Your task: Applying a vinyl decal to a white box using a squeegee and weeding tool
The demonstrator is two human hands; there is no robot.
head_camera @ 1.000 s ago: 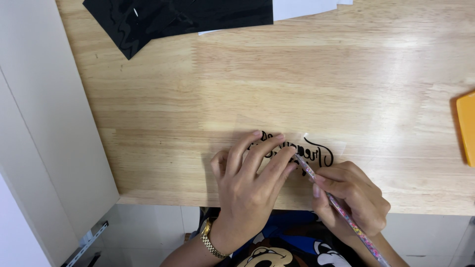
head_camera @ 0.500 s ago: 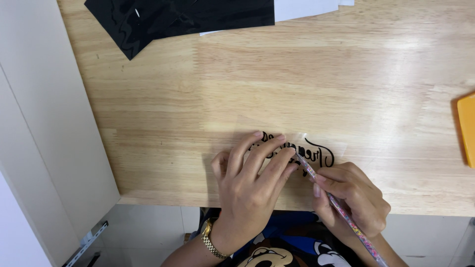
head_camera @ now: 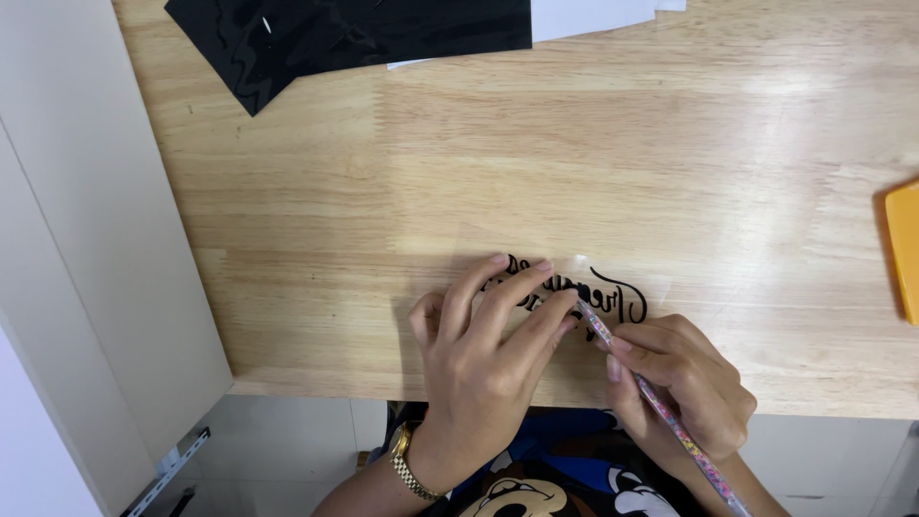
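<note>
In the head view, a clear sheet with black cut script lies flat on the wooden table, close to its near edge. The left hand rests on the left part of that sheet, fingers spread and pressing down, covering some of the script; it presses with flat fingers and is closed on nothing. A gold watch sits on its wrist. The right hand is just beside it to the right, fingers closed around a thin speckled tool in a pen grip. The tool's tip meets the sheet right next to the left fingertips, and its far end runs down off the bottom of the picture. Black sheets lie at the table's far edge, well apart from the hands, with white paper beside them. An orange scraper shows at the right edge.
</note>
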